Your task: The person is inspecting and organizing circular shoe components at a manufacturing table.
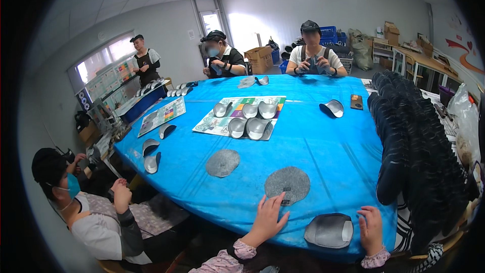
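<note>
Low in the head view, my left hand [267, 218] has its fingers stretched out. Its fingertips rest at the lower edge of a speckled grey, roundish felt-like piece [288, 179], beside small dark patches on it. My right hand [371, 228] is at the table's near right, fingers apart and slightly bent, holding nothing. Between the hands lies a curved, silver-grey cap-like piece [328, 231] with a pale rectangle at its right side; the right hand is just beside it. Another speckled grey piece [223, 163] lies flat farther left.
Several silver-grey curved pieces [244, 128] stand on a printed board [204, 126] mid-table. A tall row of stacked black curved pieces [404, 141] borders the right side. A phone [356, 102] lies on the blue table cover [308, 106]. Co-workers sit around the table, one [96, 217] close on the left.
</note>
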`<state>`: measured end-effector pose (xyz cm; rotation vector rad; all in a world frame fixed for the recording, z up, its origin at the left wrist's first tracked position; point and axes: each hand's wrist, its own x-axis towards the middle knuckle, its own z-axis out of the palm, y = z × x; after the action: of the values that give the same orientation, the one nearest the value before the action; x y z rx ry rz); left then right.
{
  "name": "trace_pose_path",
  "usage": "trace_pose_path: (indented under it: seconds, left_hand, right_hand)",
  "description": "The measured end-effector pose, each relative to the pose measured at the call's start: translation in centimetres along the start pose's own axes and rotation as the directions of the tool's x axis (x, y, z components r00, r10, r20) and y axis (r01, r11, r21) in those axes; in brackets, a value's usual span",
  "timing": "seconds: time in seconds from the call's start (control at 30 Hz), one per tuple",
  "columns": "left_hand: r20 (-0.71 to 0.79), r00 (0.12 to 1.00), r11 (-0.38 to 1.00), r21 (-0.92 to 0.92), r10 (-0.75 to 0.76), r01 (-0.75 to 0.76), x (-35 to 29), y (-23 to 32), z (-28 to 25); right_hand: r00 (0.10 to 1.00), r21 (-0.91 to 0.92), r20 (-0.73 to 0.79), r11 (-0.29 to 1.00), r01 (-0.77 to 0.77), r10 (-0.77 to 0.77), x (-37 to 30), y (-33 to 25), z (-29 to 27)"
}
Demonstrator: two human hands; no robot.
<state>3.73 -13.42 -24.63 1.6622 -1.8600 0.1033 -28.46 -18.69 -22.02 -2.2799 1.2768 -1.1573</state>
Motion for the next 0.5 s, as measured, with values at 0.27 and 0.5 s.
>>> trace_pose_path:
  seconds: [0.27,0.5]
  left_hand:
    - [0.002,1.0,1.0,-0.01,-0.011,0.011,0.28,0.2,-0.37]
    - [0.005,1.0,1.0,-0.01,-0.005,0.005,0.1,0.1,-0.25]
  right_hand:
    - [1.0,-0.059,0.01,0.998,-0.003,0.003,0.16,-0.49,0.4]
    - [1.0,-0.1,0.028,0.995,-0.009,0.011,0.24,-0.52,0.04]
